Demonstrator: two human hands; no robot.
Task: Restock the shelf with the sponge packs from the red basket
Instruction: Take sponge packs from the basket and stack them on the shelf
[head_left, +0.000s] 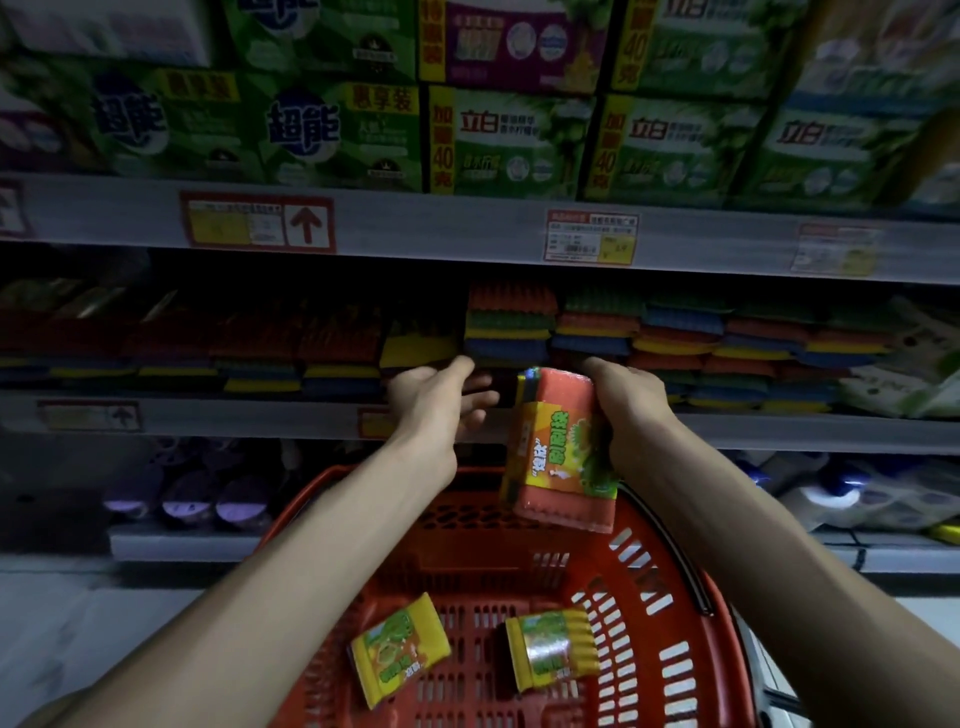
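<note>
My right hand (631, 410) grips an orange sponge pack (558, 452) with a yellow-green label, held upright above the red basket (670, 613) and just in front of the middle shelf (779, 434). My left hand (441, 400) hovers beside the pack with relaxed fingers, holding nothing, at the shelf's front edge. Two more sponge packs lie on the basket floor: one at the left (400, 649), one at the right (553, 644). Stacks of coloured sponges (509, 322) fill the middle shelf behind my hands.
The shelf above carries green detergent boxes (514, 140) with price tags (592, 236) on its rail. The bottom shelf holds purple items (187, 499) at the left and white packages (852, 499) at the right. The floor shows on the left.
</note>
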